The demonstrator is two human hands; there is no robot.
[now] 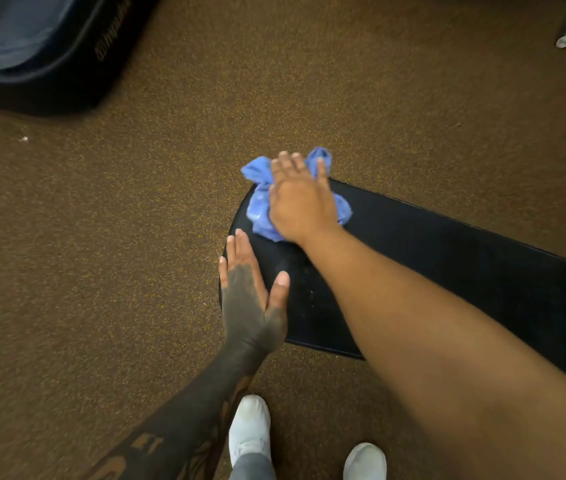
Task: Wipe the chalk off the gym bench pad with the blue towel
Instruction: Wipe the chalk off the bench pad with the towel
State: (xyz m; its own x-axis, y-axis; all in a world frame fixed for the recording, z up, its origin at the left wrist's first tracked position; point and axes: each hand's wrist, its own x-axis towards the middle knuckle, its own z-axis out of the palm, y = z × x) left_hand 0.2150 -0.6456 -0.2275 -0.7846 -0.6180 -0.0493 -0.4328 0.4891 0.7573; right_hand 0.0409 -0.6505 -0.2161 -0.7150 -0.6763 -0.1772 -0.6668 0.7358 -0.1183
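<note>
Left hand (252,299), at 6 o'clock, lies flat and open on the bench pad (447,258), holding nothing; use it as a brace. Right hand (300,199), at 12 o'clock, presses the bunched blue towel (260,206) with spread fingers at the pad's end. Apply firm, overlapping strokes across the faint chalk specks (304,271).

Bare arms, white shoes

Left hand (252,299) and forearm carry dense tattoos with lettering; right hand (300,199) is unmarked, no sleeves. White shoes (249,427), grey trouser leg (252,466).
</note>
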